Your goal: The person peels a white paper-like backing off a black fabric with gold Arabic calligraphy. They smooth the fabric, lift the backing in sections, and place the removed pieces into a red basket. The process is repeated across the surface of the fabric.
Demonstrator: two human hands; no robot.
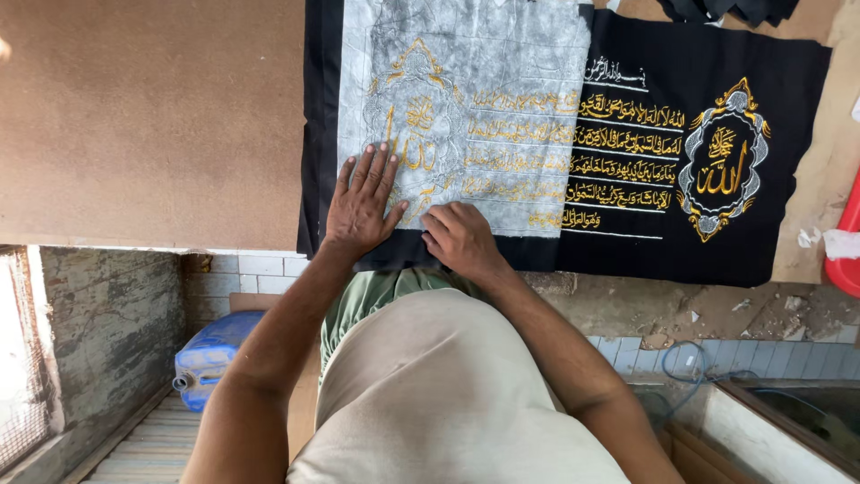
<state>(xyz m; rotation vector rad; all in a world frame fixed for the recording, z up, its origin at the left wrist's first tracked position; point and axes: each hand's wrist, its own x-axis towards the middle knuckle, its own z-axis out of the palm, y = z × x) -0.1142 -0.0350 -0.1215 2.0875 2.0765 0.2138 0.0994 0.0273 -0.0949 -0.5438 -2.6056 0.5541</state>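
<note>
A black cloth [770, 224] with gold embroidered script and an oval medallion lies on the brown worktop [152, 116]. A thin grey-white backing sheet [475, 81] covers its left half, with gold stitching showing through. My left hand [361, 204] lies flat, fingers spread, on the sheet's lower left part. My right hand [459, 237] is just beside it, fingers curled and pinching the sheet's lower edge near the cloth's front border.
A blue plastic canister [210, 354] stands on the floor below the table at left. A red object [847, 246] sits at the right edge. White paper scraps [811, 237] lie near it. More black fabric [730, 9] is at the top.
</note>
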